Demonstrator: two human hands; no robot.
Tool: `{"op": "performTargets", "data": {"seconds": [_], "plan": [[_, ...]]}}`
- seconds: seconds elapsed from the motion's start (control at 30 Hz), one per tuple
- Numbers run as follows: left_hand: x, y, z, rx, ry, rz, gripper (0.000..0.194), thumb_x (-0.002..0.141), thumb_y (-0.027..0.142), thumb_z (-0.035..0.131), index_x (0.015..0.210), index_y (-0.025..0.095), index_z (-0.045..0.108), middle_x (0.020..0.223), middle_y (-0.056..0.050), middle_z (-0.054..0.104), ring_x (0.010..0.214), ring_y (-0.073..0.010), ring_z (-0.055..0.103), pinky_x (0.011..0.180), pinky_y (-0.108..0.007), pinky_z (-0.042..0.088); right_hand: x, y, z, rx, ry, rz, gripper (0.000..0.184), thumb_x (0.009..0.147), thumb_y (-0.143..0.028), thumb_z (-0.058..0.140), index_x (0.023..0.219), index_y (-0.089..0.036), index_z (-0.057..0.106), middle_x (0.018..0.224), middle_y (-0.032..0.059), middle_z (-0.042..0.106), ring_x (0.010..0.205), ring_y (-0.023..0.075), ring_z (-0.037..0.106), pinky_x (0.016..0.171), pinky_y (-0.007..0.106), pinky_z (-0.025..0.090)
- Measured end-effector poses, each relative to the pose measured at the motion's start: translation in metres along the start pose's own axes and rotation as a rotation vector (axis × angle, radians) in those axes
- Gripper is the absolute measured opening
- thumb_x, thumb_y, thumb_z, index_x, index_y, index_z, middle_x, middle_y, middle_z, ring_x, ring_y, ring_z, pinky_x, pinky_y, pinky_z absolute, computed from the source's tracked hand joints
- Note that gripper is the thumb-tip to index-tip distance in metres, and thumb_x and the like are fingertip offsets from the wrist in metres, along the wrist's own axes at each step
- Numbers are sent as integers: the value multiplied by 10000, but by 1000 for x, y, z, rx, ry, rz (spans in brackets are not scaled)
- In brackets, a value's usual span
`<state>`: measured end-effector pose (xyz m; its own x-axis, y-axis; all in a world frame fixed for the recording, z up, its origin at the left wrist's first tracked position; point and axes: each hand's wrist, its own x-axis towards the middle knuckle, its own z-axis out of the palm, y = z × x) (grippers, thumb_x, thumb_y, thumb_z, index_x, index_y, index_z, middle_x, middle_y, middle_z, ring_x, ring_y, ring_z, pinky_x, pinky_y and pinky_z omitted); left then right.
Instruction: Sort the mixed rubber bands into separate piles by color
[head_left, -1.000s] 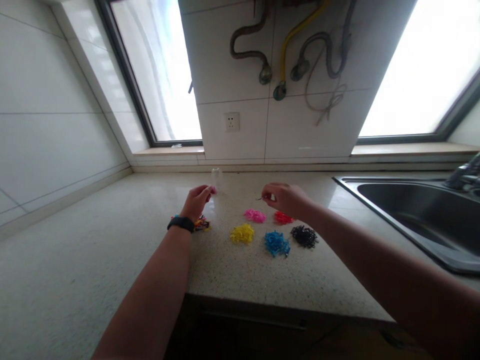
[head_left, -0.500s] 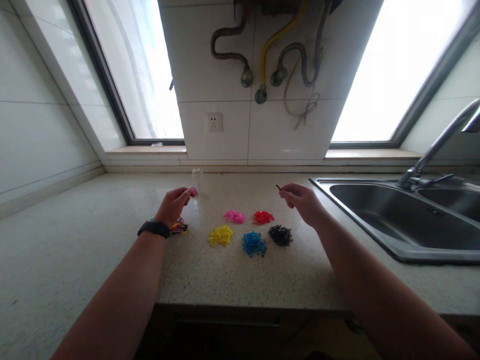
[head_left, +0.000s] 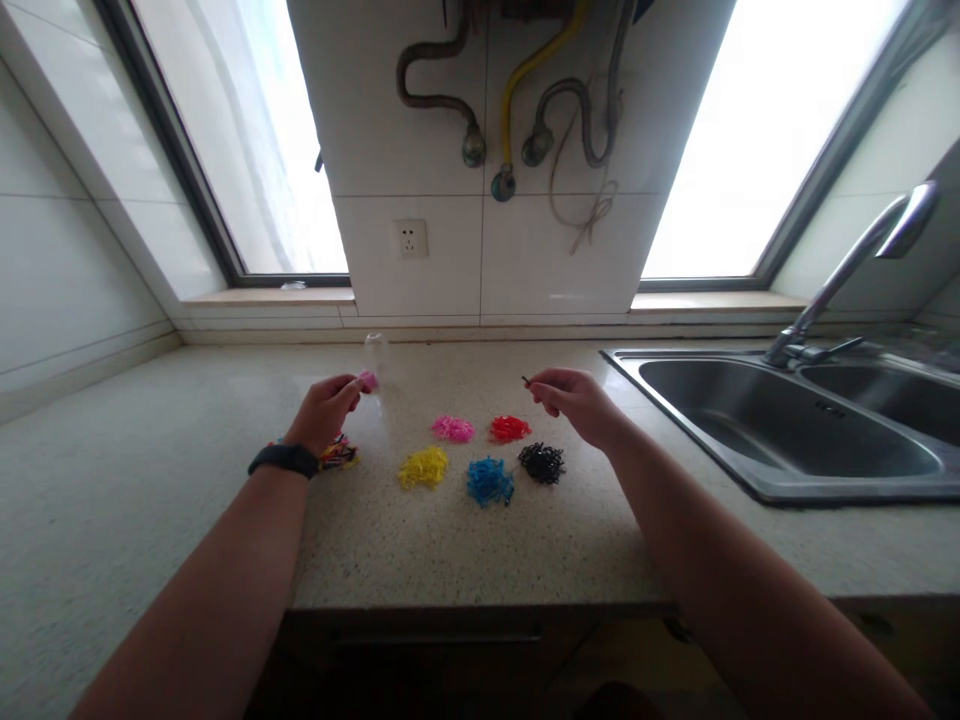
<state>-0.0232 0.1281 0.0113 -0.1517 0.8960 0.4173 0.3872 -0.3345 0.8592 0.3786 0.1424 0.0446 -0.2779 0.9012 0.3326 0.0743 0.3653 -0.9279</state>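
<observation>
My left hand point(head_left: 324, 410) is closed, pinching a small pink thing point(head_left: 367, 381) beside a clear plastic container point(head_left: 375, 350). Between the fingertips of my right hand point(head_left: 568, 400) is a thin black band point(head_left: 526, 381), held above the counter. Small elastic bands lie in separate piles between the hands: pink point(head_left: 453, 429), red point(head_left: 510, 429), yellow point(head_left: 423, 467), blue point(head_left: 490, 482) and black point(head_left: 541, 463). A mixed-colour pile point(head_left: 340, 453) is partly hidden by my left wrist.
The speckled counter point(head_left: 450, 560) ends at a front edge above dark cabinets. To the right is a steel sink point(head_left: 750, 410) with a tall faucet point(head_left: 840, 275). On the tiled back wall are a socket point(head_left: 411, 238) and pipes with valves.
The whole view has shifted, so the piles and sink appear further left. My right hand with the black band has come slightly nearer to the piles. My left hand keeps its pinch.
</observation>
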Motion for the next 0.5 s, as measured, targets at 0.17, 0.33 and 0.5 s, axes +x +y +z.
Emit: {"op": "performTargets", "data": {"seconds": [0.17, 0.33, 0.5], "plan": [[1, -5, -2, 21, -9, 10, 320, 850, 446, 601, 822, 142, 701, 578, 31, 450, 507, -100, 375, 451, -216, 250, -3, -2, 1, 41, -31, 6, 246, 744, -413, 758, 833, -185, 731, 665, -1, 607, 540, 88, 451, 485, 253, 341], [2, -6, -2, 26, -10, 21, 304, 846, 428, 601, 808, 141, 695, 577, 28, 456, 514, -101, 389, 460, -213, 269, -6, -7, 0, 96, -66, 12, 261, 760, -425, 760, 830, -176, 721, 667, -5, 590, 551, 86, 457, 493, 250, 346], [1, -4, -2, 67, -19, 27, 280, 846, 408, 592, 811, 151, 695, 581, 29, 453, 523, -106, 394, 464, -218, 280, -7, -11, -8, 74, -129, 18, 258, 772, -419, 761, 844, -175, 715, 678, -4, 586, 572, 87, 464, 514, 250, 364]]}}
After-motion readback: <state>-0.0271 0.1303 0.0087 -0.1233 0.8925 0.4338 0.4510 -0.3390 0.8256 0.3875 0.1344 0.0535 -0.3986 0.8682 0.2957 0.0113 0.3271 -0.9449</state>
